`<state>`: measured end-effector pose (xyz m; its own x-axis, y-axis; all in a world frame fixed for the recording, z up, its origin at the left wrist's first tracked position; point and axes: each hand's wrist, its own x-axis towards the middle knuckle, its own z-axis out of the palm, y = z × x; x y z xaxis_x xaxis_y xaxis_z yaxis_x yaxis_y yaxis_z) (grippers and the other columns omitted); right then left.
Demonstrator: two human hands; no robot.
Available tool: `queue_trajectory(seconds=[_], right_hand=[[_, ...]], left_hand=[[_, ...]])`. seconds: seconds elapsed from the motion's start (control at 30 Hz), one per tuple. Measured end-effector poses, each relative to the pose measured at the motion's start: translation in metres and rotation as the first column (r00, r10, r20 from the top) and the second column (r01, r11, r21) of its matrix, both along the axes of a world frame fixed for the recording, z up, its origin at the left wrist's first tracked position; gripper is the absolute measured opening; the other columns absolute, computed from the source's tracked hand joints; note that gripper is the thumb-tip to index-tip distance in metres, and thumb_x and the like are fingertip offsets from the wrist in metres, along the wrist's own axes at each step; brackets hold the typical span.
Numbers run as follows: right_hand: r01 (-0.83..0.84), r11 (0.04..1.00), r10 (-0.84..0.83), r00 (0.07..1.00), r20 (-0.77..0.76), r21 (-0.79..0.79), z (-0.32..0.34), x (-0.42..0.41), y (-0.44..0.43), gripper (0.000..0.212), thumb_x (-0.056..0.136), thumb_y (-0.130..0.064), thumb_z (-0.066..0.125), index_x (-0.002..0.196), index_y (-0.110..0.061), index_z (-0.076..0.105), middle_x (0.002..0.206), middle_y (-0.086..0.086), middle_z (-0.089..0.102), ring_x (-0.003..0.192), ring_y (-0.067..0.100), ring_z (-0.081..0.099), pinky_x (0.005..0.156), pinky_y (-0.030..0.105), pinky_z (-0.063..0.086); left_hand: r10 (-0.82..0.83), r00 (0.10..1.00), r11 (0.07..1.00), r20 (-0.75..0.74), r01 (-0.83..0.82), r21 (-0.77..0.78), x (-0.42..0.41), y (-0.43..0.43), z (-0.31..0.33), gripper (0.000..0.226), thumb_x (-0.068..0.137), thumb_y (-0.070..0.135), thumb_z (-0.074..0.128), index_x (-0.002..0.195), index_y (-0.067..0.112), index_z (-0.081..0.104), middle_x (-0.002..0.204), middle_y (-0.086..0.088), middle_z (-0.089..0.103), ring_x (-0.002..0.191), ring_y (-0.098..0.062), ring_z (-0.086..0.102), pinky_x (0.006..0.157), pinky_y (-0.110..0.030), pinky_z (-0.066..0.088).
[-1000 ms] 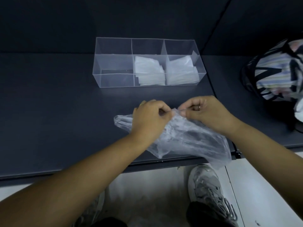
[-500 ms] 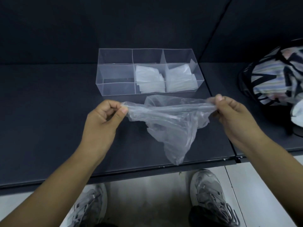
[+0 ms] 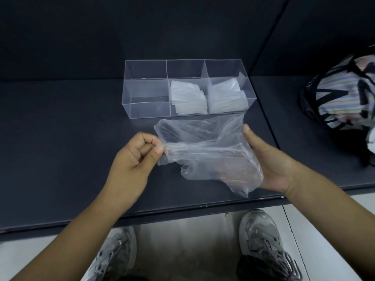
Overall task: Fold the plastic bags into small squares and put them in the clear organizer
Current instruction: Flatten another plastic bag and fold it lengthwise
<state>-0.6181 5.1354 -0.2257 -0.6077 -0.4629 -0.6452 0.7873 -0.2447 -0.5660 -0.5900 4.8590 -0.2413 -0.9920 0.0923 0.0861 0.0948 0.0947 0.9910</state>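
A crumpled clear plastic bag (image 3: 205, 147) hangs between my hands just above the dark table (image 3: 60, 138). My left hand (image 3: 138, 157) pinches its left edge between thumb and curled fingers. My right hand (image 3: 269, 163) lies palm up at the bag's right side, thumb straight; its outstretched fingers show through the film, under or inside the bag. Behind the bag stands the clear organizer (image 3: 149, 110). Its middle section holds folded bags (image 3: 187, 100), its right section more folded bags (image 3: 225, 96), and the left section holds nothing.
A striped fabric bag (image 3: 343, 94) sits at the right on the adjoining table. A seam (image 3: 269, 126) runs between the two tables. A dark wall rises right behind the organizer. My shoes (image 3: 261, 236) show below the table's front edge.
My hands first pulled apart, stretching the bag out. Since then they have come closer again, and my right hand has turned palm up with its fingers spread behind the film.
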Motion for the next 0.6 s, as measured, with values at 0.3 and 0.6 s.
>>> queue_trajectory(seconds=[0.3, 0.6], right_hand=[[0.386, 0.913, -0.349, 0.907, -0.235, 0.135, 0.006, -0.007, 0.008, 0.033, 0.077, -0.029, 0.068, 0.102, -0.009, 0.072, 0.112, 0.014, 0.070, 0.098, 0.026, 0.070, 0.073, 0.037, 0.059], [0.401, 0.896, -0.212, 0.762, -0.612, 0.189, 0.046, 0.010, -0.017, 0.022, 0.065, -0.036, 0.074, 0.054, -0.022, 0.060, 0.062, -0.004, 0.065, 0.057, 0.008, 0.062, 0.056, 0.019, 0.052]], left_hand=[[0.083, 0.986, 0.990, 0.148, -0.098, 0.097, 0.005, -0.011, -0.007, 0.010, 0.089, 0.030, 0.058, 0.080, 0.030, 0.060, 0.080, 0.001, 0.068, 0.084, -0.013, 0.063, 0.089, -0.031, 0.050], [-0.025, 0.974, 0.999, 0.225, 0.019, 0.033, -0.009, -0.044, 0.023, 0.039, 0.085, 0.051, 0.057, 0.117, 0.029, 0.060, 0.120, 0.012, 0.066, 0.120, -0.008, 0.056, 0.100, -0.031, 0.040]])
